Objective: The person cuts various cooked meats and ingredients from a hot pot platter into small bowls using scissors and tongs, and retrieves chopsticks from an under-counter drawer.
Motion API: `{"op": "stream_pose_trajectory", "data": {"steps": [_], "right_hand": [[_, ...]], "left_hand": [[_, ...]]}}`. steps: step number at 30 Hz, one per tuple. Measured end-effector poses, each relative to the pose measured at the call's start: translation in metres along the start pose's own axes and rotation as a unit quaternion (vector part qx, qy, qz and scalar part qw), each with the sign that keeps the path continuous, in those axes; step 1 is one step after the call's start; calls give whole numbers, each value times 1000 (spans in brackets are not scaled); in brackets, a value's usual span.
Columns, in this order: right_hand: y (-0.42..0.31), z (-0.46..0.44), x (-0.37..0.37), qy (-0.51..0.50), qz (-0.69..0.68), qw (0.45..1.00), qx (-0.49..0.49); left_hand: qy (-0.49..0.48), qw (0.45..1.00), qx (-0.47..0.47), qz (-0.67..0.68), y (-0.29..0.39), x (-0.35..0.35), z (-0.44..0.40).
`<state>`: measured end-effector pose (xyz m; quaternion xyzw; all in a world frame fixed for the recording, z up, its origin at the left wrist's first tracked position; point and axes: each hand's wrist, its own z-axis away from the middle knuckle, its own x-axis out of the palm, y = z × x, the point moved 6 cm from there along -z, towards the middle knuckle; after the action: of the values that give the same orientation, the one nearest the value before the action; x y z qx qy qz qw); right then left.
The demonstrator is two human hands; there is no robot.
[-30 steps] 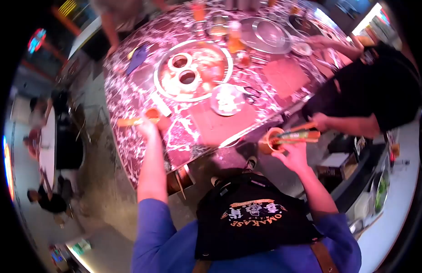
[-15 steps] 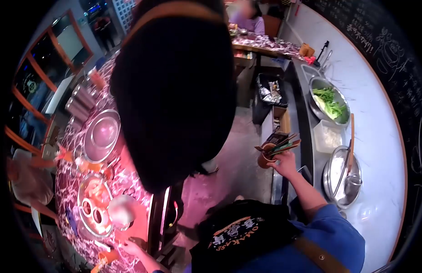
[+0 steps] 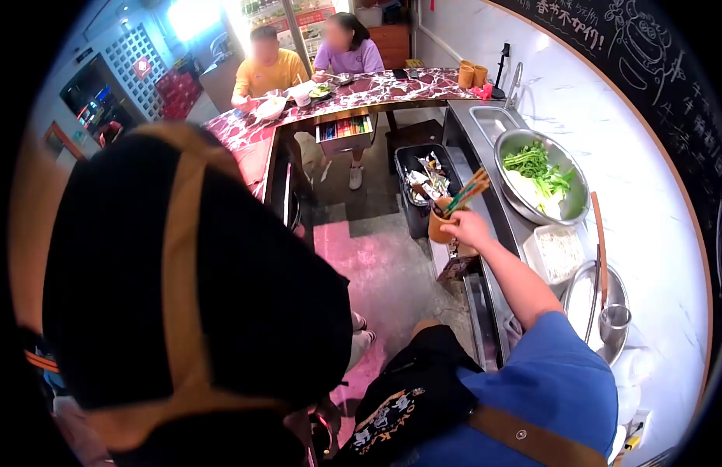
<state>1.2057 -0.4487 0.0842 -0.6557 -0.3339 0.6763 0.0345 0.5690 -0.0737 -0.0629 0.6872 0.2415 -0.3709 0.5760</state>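
My right hand (image 3: 468,230) is closed round the side of a brown cup (image 3: 438,228), held out at arm's length. Several thin sticks (image 3: 470,193) stand up out of the cup and lean right; some look green and some reddish-brown. The cup is tilted slightly and is beside the near end of a black bin (image 3: 417,153) lined with a bag and filled with crumpled wrappers. My left hand does not show; a co-worker's dark-clothed back covers much of the left side.
The co-worker (image 3: 244,257) stands close on my left. Two people sit at the far marbled counter (image 3: 299,128), above an open drawer (image 3: 345,142). Along the right stand a steel bowl of greens (image 3: 510,194), a white-filled plastic tub (image 3: 554,253) and a metal basin (image 3: 583,284).
My view has swung up and left toward the far counter. The cup of sticks, still in my right hand, has gone forward to the bin. My left hand has left the view.
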Motion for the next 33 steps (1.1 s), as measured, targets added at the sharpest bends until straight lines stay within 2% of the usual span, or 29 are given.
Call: {"op": "stream_pose_trajectory", "data": {"steps": [3, 6, 7, 9, 11, 13, 14, 15, 17, 18, 19, 20, 21, 22, 23, 25, 27, 28, 29, 30, 31, 33], "right_hand": [[19, -110, -11, 50, 22, 998, -26], [60, -246, -7, 33, 22, 999, 16], [72, -295, -8, 12, 58, 998, 32], [105, -393, -4, 65, 79, 995, 2], [139, -485, -1, 54, 37, 997, 37], [143, -548, -17, 52, -57, 994, 79], [171, -593, -5, 63, -144, 986, 57], [176, -622, -9, 111, -143, 982, 48], [271, -729, 31, 58, -162, 985, 25], [272, -741, 21, 72, -68, 995, 33], [324, -791, 36, 202, 19, 975, -96], [342, -810, 38, 67, 107, 990, 63], [367, -835, 46, 55, 137, 986, 80], [394, -860, 57, 70, 83, 993, 39], [388, -864, 56, 97, 61, 993, -11], [386, -874, 45, 126, 87, 988, -23], [386, -873, 42, 157, 121, 980, -18], [383, -868, 40, 183, 132, 974, -18], [377, -860, 41, 215, 137, 967, -21], [367, -847, 44, 244, 132, 960, -24], [354, -835, 54, 259, 115, 959, -23], [300, -785, 82, 243, 54, 968, -20]], "left_hand": [[-56, 998, 27, -20, 66, 55, -24], [-74, 995, 21, -70, 103, 107, -36], [-75, 993, 8, -94, 109, 119, -38], [-77, 983, -36, -161, 113, 132, -38], [-86, 962, -107, -235, 121, 127, -25], [-110, 925, -196, -306, 119, 101, 6], [-132, 899, -238, -344, 108, 85, 38], [-167, 867, -278, -378, 113, 71, 76], [-266, 796, -331, -431, 120, 56, 162], [-318, 764, -341, -446, 123, 55, 198], [-361, 735, -338, -464, 128, 55, 226], [-391, 713, -322, -485, 132, 58, 245], [-395, 708, -317, -492, 144, 62, 254], [-345, 737, -283, -508, 166, 62, 246], [-330, 747, -338, -469, 168, 65, 248], [-311, 755, -397, -420, 168, 78, 255], [-229, 815, -370, -383, 174, 89, 262], [-224, 817, -378, -374, 175, 94, 269], [-158, 821, -485, -255, 169, 97, 281], [-88, 802, -577, -126, 167, 105, 293], [-84, 801, -582, -114, 172, 112, 300], [109, 772, -626, 6, 193, 112, 316]]}}
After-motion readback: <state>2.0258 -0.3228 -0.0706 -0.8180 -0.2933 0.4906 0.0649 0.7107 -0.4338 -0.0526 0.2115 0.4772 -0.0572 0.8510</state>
